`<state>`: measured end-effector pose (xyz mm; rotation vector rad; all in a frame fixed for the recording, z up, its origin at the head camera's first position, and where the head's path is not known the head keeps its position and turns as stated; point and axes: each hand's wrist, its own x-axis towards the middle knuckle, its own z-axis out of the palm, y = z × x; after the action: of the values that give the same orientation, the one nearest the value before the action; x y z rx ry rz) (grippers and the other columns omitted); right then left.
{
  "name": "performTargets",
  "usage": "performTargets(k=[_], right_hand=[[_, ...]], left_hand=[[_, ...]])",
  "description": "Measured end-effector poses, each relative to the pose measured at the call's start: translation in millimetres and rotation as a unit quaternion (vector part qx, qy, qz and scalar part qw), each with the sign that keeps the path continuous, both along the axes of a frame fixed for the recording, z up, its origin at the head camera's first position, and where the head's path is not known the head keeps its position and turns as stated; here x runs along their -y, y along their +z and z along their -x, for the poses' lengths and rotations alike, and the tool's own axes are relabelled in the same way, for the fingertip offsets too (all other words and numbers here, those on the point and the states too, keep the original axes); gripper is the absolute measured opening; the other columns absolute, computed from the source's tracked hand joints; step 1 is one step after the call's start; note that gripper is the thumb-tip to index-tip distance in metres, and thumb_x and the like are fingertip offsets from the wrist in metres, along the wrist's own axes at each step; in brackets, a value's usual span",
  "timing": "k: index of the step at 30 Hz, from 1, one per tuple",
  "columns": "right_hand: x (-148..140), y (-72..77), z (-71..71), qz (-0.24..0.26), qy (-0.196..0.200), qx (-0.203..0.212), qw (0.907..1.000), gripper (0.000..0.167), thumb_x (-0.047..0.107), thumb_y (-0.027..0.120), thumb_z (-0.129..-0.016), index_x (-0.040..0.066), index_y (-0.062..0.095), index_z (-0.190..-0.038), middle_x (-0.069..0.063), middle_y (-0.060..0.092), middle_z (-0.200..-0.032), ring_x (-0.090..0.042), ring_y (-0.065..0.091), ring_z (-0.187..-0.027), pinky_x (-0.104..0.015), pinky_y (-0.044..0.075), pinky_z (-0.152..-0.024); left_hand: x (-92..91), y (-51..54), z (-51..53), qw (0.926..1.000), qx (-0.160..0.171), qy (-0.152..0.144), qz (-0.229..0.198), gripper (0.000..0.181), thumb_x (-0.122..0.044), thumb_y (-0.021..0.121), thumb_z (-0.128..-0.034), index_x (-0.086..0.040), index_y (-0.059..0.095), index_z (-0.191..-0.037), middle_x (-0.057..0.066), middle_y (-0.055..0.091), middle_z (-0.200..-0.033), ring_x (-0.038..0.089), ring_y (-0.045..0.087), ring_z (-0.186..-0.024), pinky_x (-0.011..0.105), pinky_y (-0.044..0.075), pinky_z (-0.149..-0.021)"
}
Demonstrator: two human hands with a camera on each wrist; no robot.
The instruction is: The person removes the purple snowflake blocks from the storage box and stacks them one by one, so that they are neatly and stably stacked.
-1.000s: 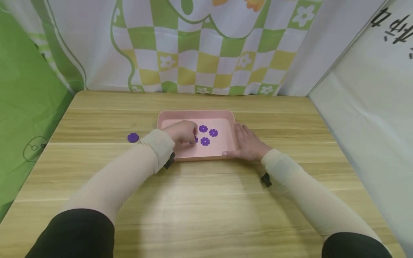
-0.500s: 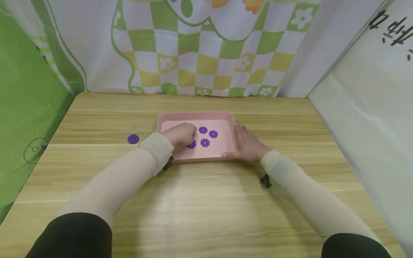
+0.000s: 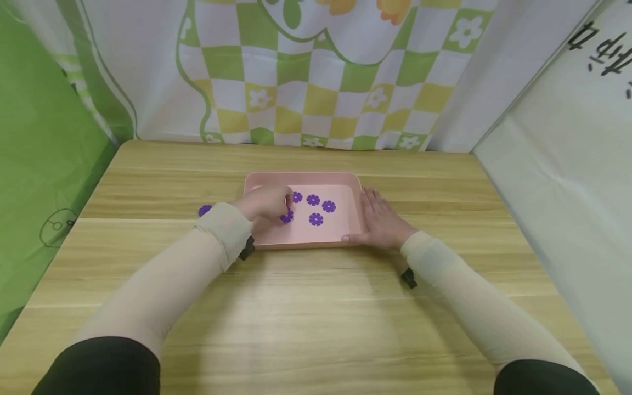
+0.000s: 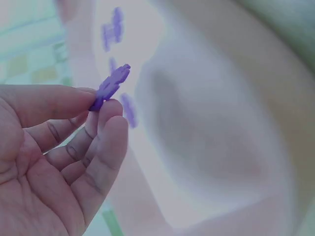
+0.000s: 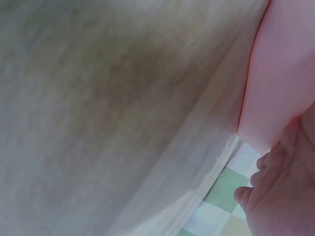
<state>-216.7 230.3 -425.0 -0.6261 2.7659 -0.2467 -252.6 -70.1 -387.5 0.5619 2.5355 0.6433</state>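
My left hand (image 3: 266,202) is over the left part of a shallow pink tray (image 3: 302,244). Between thumb and fingertips it pinches a purple snowflake disc (image 4: 112,87), tilted in the left wrist view. Several more flat snowflake discs (image 3: 316,219) lie on the tray floor to the right of this hand, blurred in the left wrist view. My right hand (image 3: 382,222) rests against the tray's right wall, fingers extended along the outside and thumb at the front rim. In the right wrist view its palm (image 5: 280,191) faces the pink wall.
Another purple disc or small stack (image 3: 204,209) sits on the wooden table (image 3: 316,318) left of the tray, partly covered by the left sleeve cuff. A checkered curtain (image 3: 321,99) hangs behind the table. A green sheet stands at left, a white one at right.
My left hand has shifted left within the tray, carrying the pinched disc along. A disc behind the fingers has come into view. The right hand stays on the tray's edge.
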Motion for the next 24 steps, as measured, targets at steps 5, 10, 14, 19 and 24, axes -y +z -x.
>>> performTargets(k=[5, 10, 14, 19, 24], right_hand=[[-1, -1.9, -0.3, 0.004, 0.001, -0.001, 1.0000, 0.125, 0.067, 0.065, -0.090, -0.015, -0.003, -0.157, -0.034, -0.007, -0.165, -0.046, -0.007, -0.153, -0.051, 0.001, -0.124], [-1, -2.3, 1.4, -0.008, 0.009, -0.009, 0.9999, 0.126, 0.069, 0.064, -0.090, -0.015, -0.003, -0.157, -0.035, -0.006, -0.164, -0.046, -0.006, -0.153, -0.051, 0.001, -0.124], [0, -2.2, 2.9, -0.024, 0.013, -0.009, 0.9996, 0.127, 0.073, 0.061, -0.089, -0.014, -0.003, -0.157, -0.034, -0.007, -0.165, -0.045, -0.006, -0.154, -0.051, 0.002, -0.125], [1, 0.2, 2.9, -0.030, 0.014, -0.006, 0.9994, 0.126, 0.071, 0.062, -0.090, -0.014, -0.002, -0.157, -0.034, -0.006, -0.165, -0.046, -0.005, -0.153, -0.053, 0.004, -0.124], [2, 4.8, 3.8, -0.033, 0.022, -0.007, 0.9992, 0.129, 0.073, 0.064, -0.087, -0.016, 0.001, -0.156, -0.036, -0.002, -0.164, -0.048, 0.001, -0.153, -0.054, 0.007, -0.124]], left_hand=[[17.6, 9.7, 5.4, 0.9964, -0.001, 0.031, -0.079, 0.008, 0.003, 0.058, -0.0935, -0.001, 0.063, -0.097, 0.011, 0.063, -0.094, 0.023, 0.061, -0.081, 0.030, 0.054, -0.070], [36.1, 16.6, 9.1, 0.9885, 0.008, 0.061, -0.138, 0.012, 0.003, 0.055, -0.0962, 0.007, 0.062, -0.106, 0.017, 0.066, -0.098, 0.032, 0.066, -0.087, 0.032, 0.059, -0.075], [46.4, 16.2, 11.0, 0.9854, 0.014, 0.084, -0.147, 0.013, 0.005, 0.055, -0.0966, 0.009, 0.061, -0.107, 0.019, 0.065, -0.100, 0.025, 0.065, -0.082, 0.030, 0.060, -0.073], [56.3, 11.8, 11.0, 0.9850, 0.018, 0.095, -0.143, 0.012, 0.005, 0.056, -0.0969, 0.010, 0.061, -0.107, 0.020, 0.066, -0.099, 0.025, 0.065, -0.080, 0.030, 0.060, -0.071], [62.7, 9.2, 8.1, 0.9843, 0.022, 0.101, -0.143, 0.011, 0.003, 0.056, -0.0973, 0.009, 0.061, -0.106, 0.019, 0.066, -0.100, 0.024, 0.065, -0.081, 0.030, 0.058, -0.072]])
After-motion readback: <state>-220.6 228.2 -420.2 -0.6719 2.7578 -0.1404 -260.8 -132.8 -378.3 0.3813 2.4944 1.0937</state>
